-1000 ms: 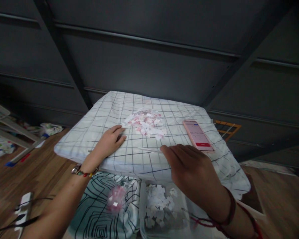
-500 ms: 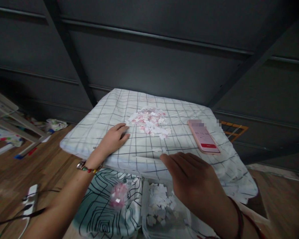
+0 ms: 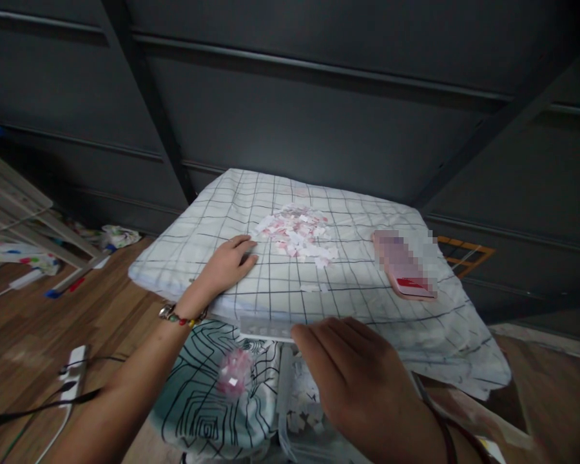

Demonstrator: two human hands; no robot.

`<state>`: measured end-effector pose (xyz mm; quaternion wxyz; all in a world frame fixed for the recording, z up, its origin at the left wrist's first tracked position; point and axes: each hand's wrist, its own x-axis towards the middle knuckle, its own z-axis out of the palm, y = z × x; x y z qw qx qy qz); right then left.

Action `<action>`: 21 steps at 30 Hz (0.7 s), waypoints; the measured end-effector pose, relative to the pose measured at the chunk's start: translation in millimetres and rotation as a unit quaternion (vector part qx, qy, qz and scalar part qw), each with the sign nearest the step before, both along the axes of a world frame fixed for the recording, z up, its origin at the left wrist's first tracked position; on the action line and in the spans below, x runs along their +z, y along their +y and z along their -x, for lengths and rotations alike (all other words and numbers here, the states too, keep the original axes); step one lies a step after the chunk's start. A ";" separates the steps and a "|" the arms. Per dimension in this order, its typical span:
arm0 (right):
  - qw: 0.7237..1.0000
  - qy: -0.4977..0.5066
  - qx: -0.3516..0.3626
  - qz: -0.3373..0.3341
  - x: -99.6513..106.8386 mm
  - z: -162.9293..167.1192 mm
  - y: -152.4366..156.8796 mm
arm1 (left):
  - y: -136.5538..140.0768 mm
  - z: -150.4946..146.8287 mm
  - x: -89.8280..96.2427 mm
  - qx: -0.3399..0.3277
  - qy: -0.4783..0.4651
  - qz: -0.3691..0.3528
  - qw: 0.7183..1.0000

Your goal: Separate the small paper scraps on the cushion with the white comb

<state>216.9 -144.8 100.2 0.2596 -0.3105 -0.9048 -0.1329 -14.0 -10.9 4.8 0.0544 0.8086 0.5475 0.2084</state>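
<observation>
My left hand (image 3: 229,265) rests on the white grid-patterned cloth (image 3: 212,225), fingers stretched and slightly apart. Just beyond its fingertips lies a heap of white and pink paper scraps (image 3: 294,233). My right hand (image 3: 352,374) is closed, back upward, over the cloth's near edge. From its fingers a clear flat plastic piece with a pale edge (image 3: 267,328) sticks out to the left; the rest of it is hidden by the hand. Below, partly covered by my right hand, a clear plastic box (image 3: 283,419) holds more paper scraps (image 3: 305,386).
A pink phone (image 3: 403,267) lies on the cloth's right side. Left of the box, a teal patterned cloth (image 3: 193,393) bears a pink-and-white bundle (image 3: 235,372). A white power strip (image 3: 75,374) with cables is on the floor. A dark panelled wall (image 3: 290,109) stands behind.
My right hand has moved left and nearer to me, and the clear plastic piece now shows beside its fingers. My left hand stays on the cloth. The whole view has shifted slightly.
</observation>
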 end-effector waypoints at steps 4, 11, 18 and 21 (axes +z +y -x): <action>1.000 0.013 0.013 0.008 0.4 0.7 -1.1 | 0.0 -0.2 -1.0 0.007 0.000 0.003 1.000; 0.999 0.034 0.006 0.007 7.0 -13.5 5.4 | 0.3 0.2 -0.9 0.008 0.001 0.006 1.000; 0.994 -0.004 -0.073 -0.085 9.9 -56.2 33.1 | -0.7 1.6 -2.9 0.001 -0.001 -0.005 1.000; 0.981 -0.047 -0.134 -0.135 2.5 -80.1 47.0 | -0.5 1.5 -2.5 0.000 0.004 -0.009 1.000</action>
